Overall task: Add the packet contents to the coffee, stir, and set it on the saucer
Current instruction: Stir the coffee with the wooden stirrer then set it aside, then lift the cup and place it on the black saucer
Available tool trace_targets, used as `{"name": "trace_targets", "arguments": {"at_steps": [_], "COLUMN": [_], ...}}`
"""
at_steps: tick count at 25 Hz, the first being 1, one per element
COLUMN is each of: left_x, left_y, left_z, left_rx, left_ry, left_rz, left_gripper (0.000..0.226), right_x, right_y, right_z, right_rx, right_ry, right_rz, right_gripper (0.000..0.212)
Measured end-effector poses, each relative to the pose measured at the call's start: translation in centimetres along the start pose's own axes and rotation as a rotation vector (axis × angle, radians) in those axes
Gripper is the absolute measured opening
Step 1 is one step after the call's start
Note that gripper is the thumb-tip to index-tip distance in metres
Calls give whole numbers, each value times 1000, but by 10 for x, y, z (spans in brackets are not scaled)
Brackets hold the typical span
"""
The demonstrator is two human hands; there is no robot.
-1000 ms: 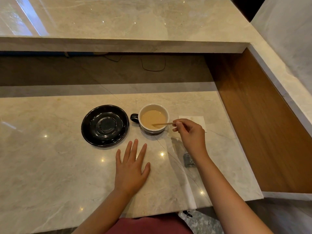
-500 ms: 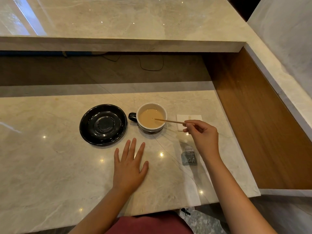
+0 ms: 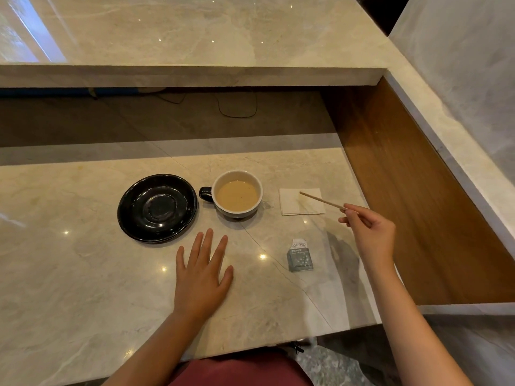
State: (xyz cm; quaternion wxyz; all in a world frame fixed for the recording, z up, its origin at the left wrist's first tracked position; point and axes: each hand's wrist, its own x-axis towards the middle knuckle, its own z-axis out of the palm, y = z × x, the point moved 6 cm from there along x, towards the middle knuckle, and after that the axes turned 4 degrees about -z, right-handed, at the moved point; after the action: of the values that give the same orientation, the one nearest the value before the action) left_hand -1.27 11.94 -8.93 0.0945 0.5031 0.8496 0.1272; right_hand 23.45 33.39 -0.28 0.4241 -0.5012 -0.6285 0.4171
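so the cup [image 3: 237, 194] is sitting on the marble counter [image 3: 83, 274], full of light brown milky coffee, handle pointing left and almost touching the black saucer [image 3: 157, 208] right beside it. cup isn't on the saucer, the saucer's bare. right hand [image 3: 369, 235] is pinching a thin wooden stir stick [image 3: 323, 201] at its near end, with the far tip hanging over a white napkin [image 3: 289, 203] to the right of the cup. can't tell if the tip actually touches the napkin or just floats above it. the part of the stick inside the fingers is hidden. left hand [image 3: 202, 277] is flat on the counter, palm down, fingers spread, holding nothing, just in front of the cup and saucer. a small grey packet [image 3: 299, 256] lies on the counter between the two hands, top looks torn open, print too small to read properly. both forearms run out of the bottom of the shot.
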Motion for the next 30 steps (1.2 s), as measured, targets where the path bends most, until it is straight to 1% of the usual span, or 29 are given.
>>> {"name": "trace_targets", "arguments": {"at_steps": [2,5,6,8,10,14,17,21,27,30], "left_x": [0,1,1,1,1,0,-1,-1,-3,-3], "left_y": [0,0,0,0,0,2,3,2,2,1], "left_z": [0,0,1,0,-1,-3,-4,-4,-3,-3], "left_rx": [-2,7,10,9,9,-1,-7,1,-6,-9], "left_ry": [1,-10,-13,-15,-18,-20,-25,-40,-32,-36], "left_rz": [-1,-5,-5,-9,-13,-13,-13,-16,-11,-10], "left_gripper": [61,62,62,62,62,62,63,64,63,63], "right_x": [-3,-13,-17,-25,-31,-38,-39,-44,-49,-50], "right_y": [-9,-28,-29,-24,-13,7,14,21,28,26], "right_z": [0,15,21,30,35,31,27,31,30,29], "right_rx": [-162,-504,-587,-694,-734,-737,-749,-826,-861,-828], "right_ry": [-10,-70,-101,-177,-249,-381,-443,-516,-541,-553], "right_rz": [-178,-624,-738,-859,-874,-880,-878,-853,-756,-678], "right_gripper": [20,17,16,17,21,25,27,31,29,33]}}
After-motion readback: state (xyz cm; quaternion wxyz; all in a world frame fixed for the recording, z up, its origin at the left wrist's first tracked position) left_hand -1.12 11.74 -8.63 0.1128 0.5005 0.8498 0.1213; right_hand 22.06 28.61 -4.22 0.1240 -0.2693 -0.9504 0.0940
